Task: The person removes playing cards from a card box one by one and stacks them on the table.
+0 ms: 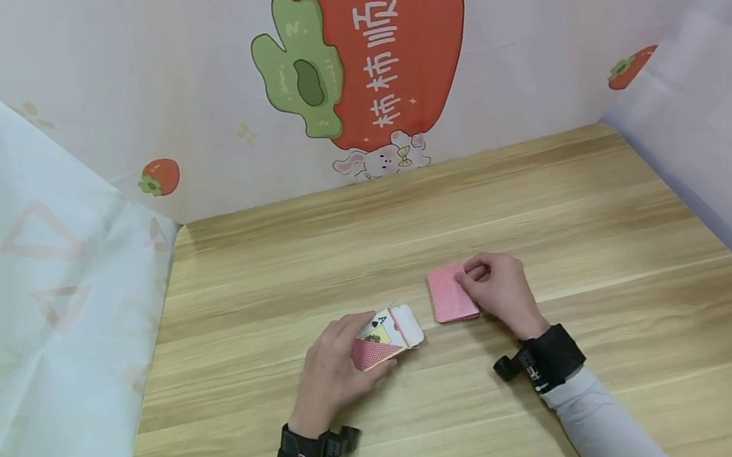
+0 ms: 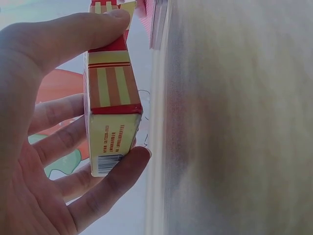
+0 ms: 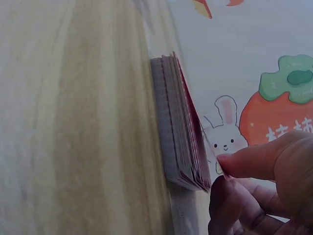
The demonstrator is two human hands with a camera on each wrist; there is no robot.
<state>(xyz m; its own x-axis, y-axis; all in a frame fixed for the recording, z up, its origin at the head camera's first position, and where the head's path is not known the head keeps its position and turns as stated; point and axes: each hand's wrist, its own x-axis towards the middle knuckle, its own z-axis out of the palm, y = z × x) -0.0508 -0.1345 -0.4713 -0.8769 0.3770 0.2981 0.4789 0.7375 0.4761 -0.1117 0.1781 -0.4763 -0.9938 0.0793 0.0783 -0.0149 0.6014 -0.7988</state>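
A red and yellow card box (image 1: 386,336) with its flap open is tilted up off the wooden table (image 1: 406,216). My left hand (image 1: 370,346) grips it, thumb on one face and fingers on the other. The left wrist view shows the box (image 2: 111,132) close up, barcode end toward the camera, between thumb and fingers of the left hand (image 2: 128,88). A deck of red-backed cards (image 1: 451,293) lies flat just right of the box. My right hand (image 1: 472,284) has curled fingers on its right edge. In the right wrist view the right hand (image 3: 220,172) pinches the deck (image 3: 178,147) at its near corner.
A printed cloth wall (image 1: 379,51) with a persimmon picture closes the back of the table. Pale plastic sheets hang on the left (image 1: 37,284) and on the right (image 1: 723,123). Bare wood lies around both hands.
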